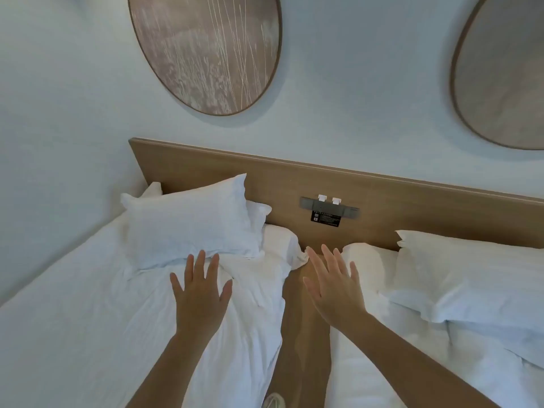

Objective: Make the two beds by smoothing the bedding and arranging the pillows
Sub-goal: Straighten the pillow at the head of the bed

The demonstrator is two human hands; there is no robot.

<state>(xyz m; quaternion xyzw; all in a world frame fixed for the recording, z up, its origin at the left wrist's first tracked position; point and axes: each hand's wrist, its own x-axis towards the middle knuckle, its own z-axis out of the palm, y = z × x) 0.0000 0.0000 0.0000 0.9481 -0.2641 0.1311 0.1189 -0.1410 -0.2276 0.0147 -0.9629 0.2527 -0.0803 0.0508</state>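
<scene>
Two white beds stand side by side against a wooden headboard (382, 195). The left bed's duvet (88, 334) is wrinkled near its head, where a white pillow (188, 219) leans on a second pillow (259, 212) behind it. My left hand (201, 295) lies flat with spread fingers on the wrinkled duvet just below that pillow. My right hand (335, 287) is held open with straight fingers over the gap between the beds, touching nothing that I can see. The right bed (382, 363) carries a white pillow (471, 278) at its head.
A narrow strip of wooden floor (303, 334) runs between the beds, with a shoe tip (273, 401) at the bottom. A switch panel (328, 206) sits on the headboard. Two oval wall pictures (206, 48) hang above. A wall borders the left bed.
</scene>
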